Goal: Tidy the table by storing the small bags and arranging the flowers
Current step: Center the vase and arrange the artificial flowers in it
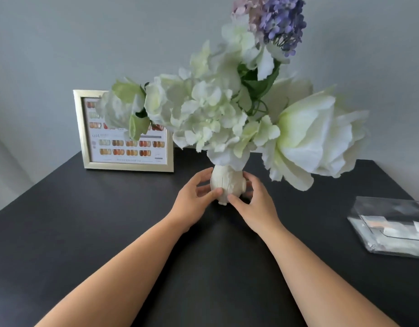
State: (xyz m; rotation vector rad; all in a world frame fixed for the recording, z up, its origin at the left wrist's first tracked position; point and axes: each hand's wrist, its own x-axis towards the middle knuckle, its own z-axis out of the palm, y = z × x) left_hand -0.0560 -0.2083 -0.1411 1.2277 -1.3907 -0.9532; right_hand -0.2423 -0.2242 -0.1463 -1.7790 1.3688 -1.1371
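Nearest the camera, two bare forearms reaching across the black table point(62, 220) toward the small cream vase point(227, 182), the landmark standing upright on the tabletop around the middle. Left hand point(192, 204) cupped against the vase's left side, thumb laid across the lower front, fingers curled round the far flank. Right hand point(255, 204) cupped against the right side, thumb pressed at the lower front, fingers wrapped behind; both hands grasping the vase between them, thumbs almost meeting at its foot. Right of the vase and well apart, near the table's right edge, a clear box point(390, 220) with the small bags point(380, 234) lying inside and under it, whitish and blurred, their number impossible to tell. Directly above the vase, rising from its neck, the flowers point(203, 109): a dense mass of white and pale green blooms spreading wide to both sides, one very large white bloom point(314, 138) drooping to the right, lower than the rest. Beyond and left of the vase, against the wall, a gold picture frame point(126, 166) standing upright, holding a chart of small orange and red swatches, partly hidden by the left blooms. Highest above the vase, a purple sprig point(284, 22) with a pale pink cluster point(246, 8) beside it, set against the plain grey wall point(62, 43).
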